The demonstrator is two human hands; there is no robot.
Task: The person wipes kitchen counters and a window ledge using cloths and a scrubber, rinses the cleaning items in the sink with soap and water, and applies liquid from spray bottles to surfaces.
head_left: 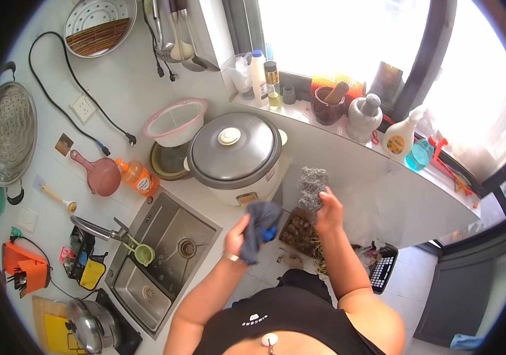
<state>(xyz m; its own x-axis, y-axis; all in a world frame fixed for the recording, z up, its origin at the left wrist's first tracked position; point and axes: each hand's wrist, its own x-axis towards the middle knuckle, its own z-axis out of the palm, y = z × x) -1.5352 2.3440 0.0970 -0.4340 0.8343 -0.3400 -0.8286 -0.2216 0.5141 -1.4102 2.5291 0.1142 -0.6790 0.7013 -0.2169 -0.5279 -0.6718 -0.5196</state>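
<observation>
Big cooker (235, 160): blocks ahead of left hand (236, 238)
White wall (374, 189): blocks ahead of right hand (328, 215)
Between hands: open gap

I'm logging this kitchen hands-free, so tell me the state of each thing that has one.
Dark gray cloth, bunched in the left hand
Gray textured cloth, gripped by the right hand
Rice cooker, lid on
Steel pot, lid on
Black power plug, hanging unplugged
Wooden pestle, leaning in the brown mortar
Pink dipper, hung on the wall

A dark blue-grey cloth (261, 223) with a bright blue patch (269, 234) is bunched in the left hand (236, 238). To its right and slightly farther, a rough, mottled grey wad (312, 184) sits crumpled in the right hand (329, 213), apart from the cloth.
</observation>
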